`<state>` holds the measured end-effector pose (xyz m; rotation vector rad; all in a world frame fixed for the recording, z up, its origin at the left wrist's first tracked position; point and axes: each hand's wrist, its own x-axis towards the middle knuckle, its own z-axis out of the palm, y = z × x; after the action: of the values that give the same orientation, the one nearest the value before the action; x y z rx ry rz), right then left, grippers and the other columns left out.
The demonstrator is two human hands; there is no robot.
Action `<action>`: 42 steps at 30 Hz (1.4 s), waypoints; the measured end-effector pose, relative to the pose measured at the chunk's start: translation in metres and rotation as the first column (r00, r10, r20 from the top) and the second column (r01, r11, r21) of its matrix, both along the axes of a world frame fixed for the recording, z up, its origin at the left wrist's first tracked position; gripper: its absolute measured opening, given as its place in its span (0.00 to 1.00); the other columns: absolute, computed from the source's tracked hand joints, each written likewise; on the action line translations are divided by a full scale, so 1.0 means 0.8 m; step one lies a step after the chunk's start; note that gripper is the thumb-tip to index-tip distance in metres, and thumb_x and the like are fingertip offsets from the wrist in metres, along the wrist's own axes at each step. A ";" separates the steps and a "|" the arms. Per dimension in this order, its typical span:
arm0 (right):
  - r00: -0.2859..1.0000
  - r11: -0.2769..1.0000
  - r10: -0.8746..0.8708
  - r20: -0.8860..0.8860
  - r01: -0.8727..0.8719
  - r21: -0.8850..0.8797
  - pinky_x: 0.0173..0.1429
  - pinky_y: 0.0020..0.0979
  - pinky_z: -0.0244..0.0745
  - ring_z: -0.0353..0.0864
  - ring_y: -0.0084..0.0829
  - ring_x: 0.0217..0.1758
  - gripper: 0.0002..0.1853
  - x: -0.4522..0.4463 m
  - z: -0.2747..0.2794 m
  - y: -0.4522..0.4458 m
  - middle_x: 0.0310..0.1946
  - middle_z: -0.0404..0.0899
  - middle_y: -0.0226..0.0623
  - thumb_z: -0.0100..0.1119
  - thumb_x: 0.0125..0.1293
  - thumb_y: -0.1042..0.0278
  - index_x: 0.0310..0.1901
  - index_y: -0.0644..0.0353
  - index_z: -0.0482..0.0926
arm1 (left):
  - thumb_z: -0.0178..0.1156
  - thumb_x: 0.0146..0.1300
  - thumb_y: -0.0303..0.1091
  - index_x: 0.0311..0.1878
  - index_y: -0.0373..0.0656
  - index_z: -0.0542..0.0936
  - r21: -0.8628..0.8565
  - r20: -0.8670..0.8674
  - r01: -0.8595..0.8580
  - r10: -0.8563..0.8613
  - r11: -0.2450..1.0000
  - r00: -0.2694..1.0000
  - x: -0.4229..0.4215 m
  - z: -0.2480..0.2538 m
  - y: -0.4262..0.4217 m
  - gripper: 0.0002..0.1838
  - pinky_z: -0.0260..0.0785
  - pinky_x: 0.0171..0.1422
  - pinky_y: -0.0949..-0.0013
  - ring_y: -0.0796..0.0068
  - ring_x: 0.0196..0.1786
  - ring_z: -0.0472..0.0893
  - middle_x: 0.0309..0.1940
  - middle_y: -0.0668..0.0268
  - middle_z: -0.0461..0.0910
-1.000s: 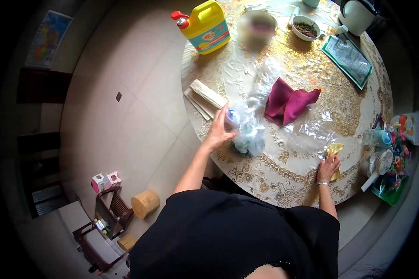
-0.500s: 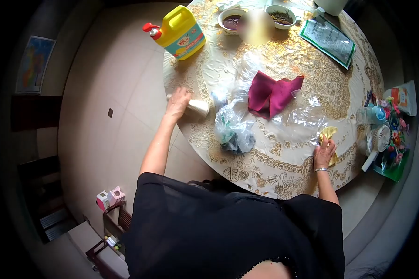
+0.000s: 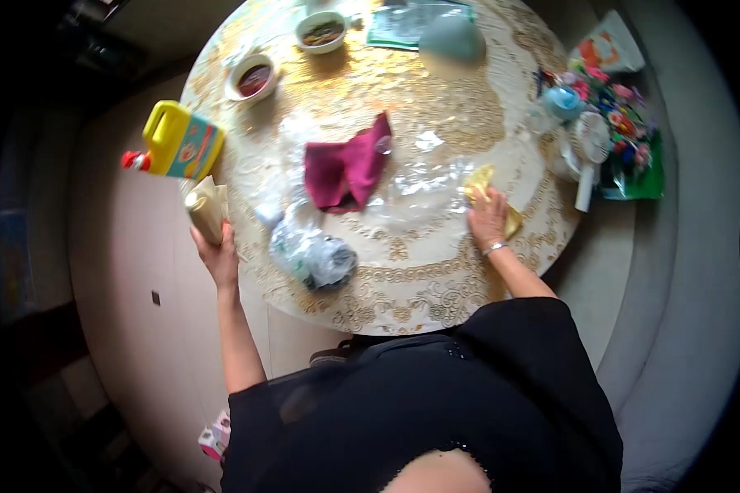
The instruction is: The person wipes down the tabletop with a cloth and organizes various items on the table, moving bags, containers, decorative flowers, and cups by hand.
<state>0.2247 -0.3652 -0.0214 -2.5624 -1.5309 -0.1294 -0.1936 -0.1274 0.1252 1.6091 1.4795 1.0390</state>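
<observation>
My left hand (image 3: 219, 256) is closed around a cream-coloured roll (image 3: 205, 212), held upright at the left table edge beside the yellow jug; a loose sheet stands off its side. Whether it is paper or thin bags, I cannot tell. On the right, my right hand (image 3: 488, 220) presses down on a folded yellow cloth (image 3: 479, 178) on the table, gripping it. Between the hands lie a magenta cloth (image 3: 347, 168), a flat clear plastic sheet (image 3: 423, 185) and a crumpled clear plastic bag (image 3: 314, 251) with something dark inside.
A yellow jug (image 3: 173, 140) with a red pump stands at the left edge of the round table (image 3: 423, 308). Farther back are a bowl of dark red liquid (image 3: 254, 80), another bowl of food (image 3: 321, 33) and a green-edged packet (image 3: 399, 23). A white fan (image 3: 590, 135) stands right.
My left hand has raised the roll from lying on the tablecloth to upright near the jug. My right hand stays on the yellow cloth. The whole view has turned and shifted.
</observation>
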 end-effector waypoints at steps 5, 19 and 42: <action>0.957 0.973 0.229 -0.175 -0.232 0.005 0.52 0.39 0.61 0.64 0.39 0.49 0.22 -0.056 0.007 0.001 0.45 0.64 0.39 0.57 0.46 0.70 0.48 0.51 0.72 | 0.53 0.56 0.38 0.60 0.39 0.60 -0.305 0.634 0.436 -0.160 0.847 0.756 0.102 0.022 -0.052 0.28 0.65 0.51 0.69 0.72 0.45 0.70 0.47 0.62 0.65; 0.927 0.966 -0.144 -0.347 0.208 0.154 0.58 0.44 0.60 0.59 0.39 0.55 0.22 0.138 0.025 0.077 0.51 0.63 0.35 0.55 0.54 0.64 0.54 0.42 0.73 | 0.55 0.61 0.27 0.59 0.37 0.62 -0.298 0.702 0.750 -0.397 0.591 0.592 0.365 0.055 -0.116 0.23 0.64 0.56 0.72 0.77 0.50 0.73 0.49 0.63 0.72; 0.969 0.937 -0.193 -0.154 0.229 0.263 0.54 0.40 0.61 0.63 0.42 0.48 0.29 0.077 0.019 -0.137 0.46 0.62 0.40 0.55 0.48 0.72 0.57 0.51 0.70 | 0.70 0.43 0.37 0.63 0.41 0.61 -0.068 -0.594 0.855 -0.709 0.514 0.379 0.347 -0.044 -0.104 0.43 0.53 0.67 0.55 0.49 0.65 0.56 0.63 0.53 0.58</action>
<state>0.2867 -0.4748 -0.0059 -2.4479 -1.1012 -0.1897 0.0836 -0.2104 0.0899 2.5865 0.6145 0.1488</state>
